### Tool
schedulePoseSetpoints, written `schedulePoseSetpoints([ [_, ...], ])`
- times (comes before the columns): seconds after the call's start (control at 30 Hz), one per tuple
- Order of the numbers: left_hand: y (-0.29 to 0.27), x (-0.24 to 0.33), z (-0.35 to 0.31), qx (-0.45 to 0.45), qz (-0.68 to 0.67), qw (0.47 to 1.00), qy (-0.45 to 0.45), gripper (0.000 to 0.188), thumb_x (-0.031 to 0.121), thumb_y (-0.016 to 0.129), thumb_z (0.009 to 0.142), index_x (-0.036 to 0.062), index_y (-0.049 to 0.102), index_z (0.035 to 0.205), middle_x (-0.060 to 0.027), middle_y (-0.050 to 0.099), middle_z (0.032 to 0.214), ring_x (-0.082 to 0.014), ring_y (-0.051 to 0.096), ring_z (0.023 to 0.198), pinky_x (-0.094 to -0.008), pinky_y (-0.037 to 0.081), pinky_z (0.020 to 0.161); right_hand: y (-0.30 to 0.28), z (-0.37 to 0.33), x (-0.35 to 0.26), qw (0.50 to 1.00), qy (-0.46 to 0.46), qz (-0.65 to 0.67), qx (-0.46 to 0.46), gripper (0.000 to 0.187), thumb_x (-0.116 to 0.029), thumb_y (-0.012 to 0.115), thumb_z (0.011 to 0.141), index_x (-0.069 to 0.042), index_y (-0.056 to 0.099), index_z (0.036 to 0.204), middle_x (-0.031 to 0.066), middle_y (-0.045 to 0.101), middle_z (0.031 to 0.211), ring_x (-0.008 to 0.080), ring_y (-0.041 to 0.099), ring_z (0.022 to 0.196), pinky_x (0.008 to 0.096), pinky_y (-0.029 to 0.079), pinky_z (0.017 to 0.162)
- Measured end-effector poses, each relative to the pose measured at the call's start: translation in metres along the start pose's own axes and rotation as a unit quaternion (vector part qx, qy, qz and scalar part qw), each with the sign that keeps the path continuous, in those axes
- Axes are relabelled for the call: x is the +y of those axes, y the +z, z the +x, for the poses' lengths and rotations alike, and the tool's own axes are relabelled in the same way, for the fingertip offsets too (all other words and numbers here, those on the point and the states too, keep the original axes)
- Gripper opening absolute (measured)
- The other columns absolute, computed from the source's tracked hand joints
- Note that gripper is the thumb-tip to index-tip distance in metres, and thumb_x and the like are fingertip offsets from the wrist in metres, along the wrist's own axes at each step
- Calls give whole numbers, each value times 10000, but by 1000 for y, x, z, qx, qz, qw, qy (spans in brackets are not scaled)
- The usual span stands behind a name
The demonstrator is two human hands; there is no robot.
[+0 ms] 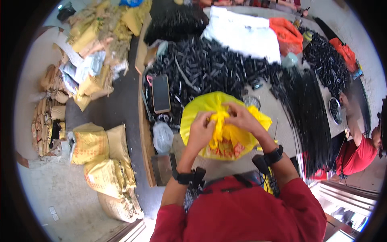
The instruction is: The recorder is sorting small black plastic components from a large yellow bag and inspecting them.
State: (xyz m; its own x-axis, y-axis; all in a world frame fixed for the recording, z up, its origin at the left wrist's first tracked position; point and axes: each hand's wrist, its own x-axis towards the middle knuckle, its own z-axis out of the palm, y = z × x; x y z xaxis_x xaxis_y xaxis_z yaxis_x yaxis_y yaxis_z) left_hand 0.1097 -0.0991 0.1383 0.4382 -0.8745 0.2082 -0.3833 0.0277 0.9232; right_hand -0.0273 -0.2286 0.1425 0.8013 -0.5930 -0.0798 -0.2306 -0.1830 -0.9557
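Observation:
A full yellow plastic bag (196, 115) with red print sits on the table right in front of me. Both of my hands are at its gathered top. My left hand (201, 130) pinches the bunched plastic from the left side. Opposite it, my right hand (243, 117) grips the gathered neck with bent fingers. Loose yellow folds hang between and below the hands. What the bag contains is hidden. Behind the bag spreads a large heap of small black plastic parts (209, 64).
On the heap's left edge lies a phone (161, 94); a clear plastic bag (163, 137) and a metal tray (162, 169) are nearer. Long black strands (308, 121) hang at right. A co-worker in red (354, 157) reaches to a bowl (335, 111). Sacks (105, 173) stack at left.

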Motion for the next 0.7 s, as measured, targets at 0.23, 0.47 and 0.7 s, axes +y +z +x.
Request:
schedulePoseSetpoints([
  [0.23,-1,-18,-20,-32,-201,962,-182,189,51,550,810,16,572,995,-65,586,864,-104,553,782,-229,442,676,12,-4,52,958,-106,205,-169,165,-160,573,849,-28,610,941,-3,564,867,85,518,824,231,391,753],
  [0.47,-2,-44,-30,2,-606,785,-126,200,184,488,895,83,528,1063,-99,580,966,-207,575,784,-300,462,666,1,15,55,793,-39,607,-32,193,-155,458,906,-29,529,1034,62,569,960,182,577,840,331,470,777],
  [0.7,29,-11,-37,165,-419,889,-86,191,103,519,878,53,526,1062,-84,559,1018,-215,565,868,-361,459,819,1,0,41,981,-187,-2,49,448,-369,534,855,8,494,1094,178,550,1043,295,532,1006,350,416,872],
])
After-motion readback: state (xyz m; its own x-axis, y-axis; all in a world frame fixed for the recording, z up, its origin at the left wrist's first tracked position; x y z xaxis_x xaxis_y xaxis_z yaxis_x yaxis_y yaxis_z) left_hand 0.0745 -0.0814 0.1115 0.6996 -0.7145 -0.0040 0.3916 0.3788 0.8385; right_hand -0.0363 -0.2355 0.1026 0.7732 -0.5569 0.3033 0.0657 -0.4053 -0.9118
